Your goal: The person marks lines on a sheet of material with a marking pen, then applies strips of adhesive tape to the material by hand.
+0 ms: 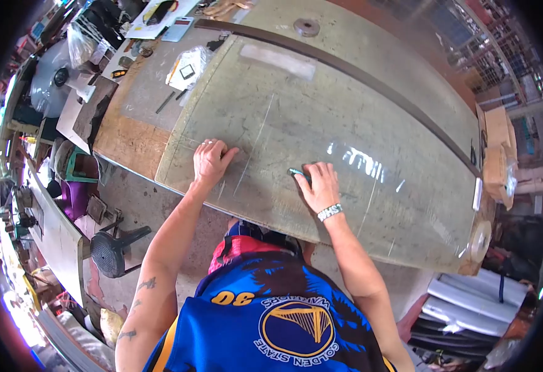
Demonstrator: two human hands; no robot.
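Note:
A large clear greenish sheet [271, 142] with thin pale lines covers the worktable under both hands. My left hand [210, 164] rests on the sheet toward its left side, fingers bent down against the surface and thumb spread out. It holds nothing that I can see. My right hand [321, 187], with a patterned band on the wrist, is closed around a small dark teal-tipped tool [300, 173]. The tool lies low over the sheet, and its exact kind is hidden by the fingers.
A long dark bar [346, 74] runs across the sheet's far side, near a roll of tape [307, 26]. Papers in a plastic sleeve [187, 69] lie at upper left. A black stool [113, 253] stands on the floor at left; silvery rolls [470, 304] lie at lower right.

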